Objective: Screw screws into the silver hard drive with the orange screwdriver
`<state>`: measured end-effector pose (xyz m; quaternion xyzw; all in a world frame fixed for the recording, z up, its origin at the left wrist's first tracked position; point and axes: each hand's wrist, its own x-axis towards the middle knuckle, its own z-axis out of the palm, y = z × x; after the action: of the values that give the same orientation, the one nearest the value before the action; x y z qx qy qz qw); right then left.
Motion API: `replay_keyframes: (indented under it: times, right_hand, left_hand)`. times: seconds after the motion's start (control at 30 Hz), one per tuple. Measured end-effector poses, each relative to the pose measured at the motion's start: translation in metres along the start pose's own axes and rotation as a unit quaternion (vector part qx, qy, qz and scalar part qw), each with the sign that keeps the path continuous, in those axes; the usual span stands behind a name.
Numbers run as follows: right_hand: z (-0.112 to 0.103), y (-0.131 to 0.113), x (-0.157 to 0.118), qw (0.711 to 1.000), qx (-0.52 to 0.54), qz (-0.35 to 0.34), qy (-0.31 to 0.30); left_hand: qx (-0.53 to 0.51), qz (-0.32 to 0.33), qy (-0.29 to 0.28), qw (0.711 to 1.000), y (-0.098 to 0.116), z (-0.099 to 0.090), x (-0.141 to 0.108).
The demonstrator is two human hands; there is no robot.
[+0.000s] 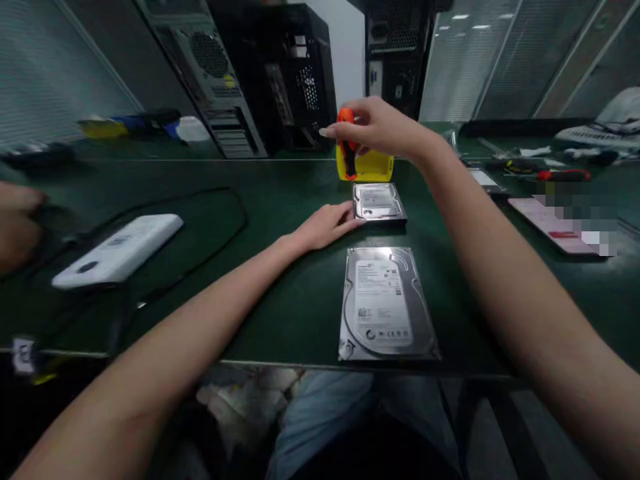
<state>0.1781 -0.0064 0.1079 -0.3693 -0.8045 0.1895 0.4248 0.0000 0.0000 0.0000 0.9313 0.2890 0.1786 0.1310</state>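
Observation:
My right hand (373,127) is closed around the orange and black handle of a screwdriver (346,137), held upright in front of a small yellow bin (375,167). The screwdriver's tip cannot be made out. My left hand (325,225) grips the left edge of a hard drive (380,201), which lies label up at the back of the green table; some fingertips are hidden at its side. Closer to me, a second hard drive (383,303) rests label up near the front edge, touched by neither hand.
A white power bank-like box (120,250) and a black cable (200,267) lie left. Another person's blurred hand (20,227) is at the far left. Computer cases (295,87) stand behind. To the right are a pink pad (555,223) and another red and black tool (565,175).

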Motion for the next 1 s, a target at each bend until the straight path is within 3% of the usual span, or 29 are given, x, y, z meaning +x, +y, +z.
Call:
replay_keyframes:
  times: [0.43,0.6,0.73,0.9,1.0]
  right_hand:
    - [-0.001,-0.003,0.000,0.996,-0.070,-0.037,0.029]
    - [-0.001,0.007,0.004,0.999,0.007,-0.052,0.009]
    - [-0.002,0.005,0.001,1.000,0.013,-0.013,-0.016]
    - [-0.009,0.000,-0.005,0.995,0.066,0.078,-0.015]
    - [-0.014,-0.001,-0.008,0.994,0.020,0.109,-0.022]
  left_hand:
    - [0.002,-0.001,0.003,1.000,0.001,-0.001,0.000]
    - [0.032,0.008,0.013,0.999,-0.002,0.000,0.001]
    - [0.076,0.001,0.043,0.996,-0.009,0.001,0.002]
    - [0.077,-0.023,0.038,0.996,-0.012,0.001,0.000]
    - [0.073,-0.023,0.036,0.996,-0.011,0.001,0.000]
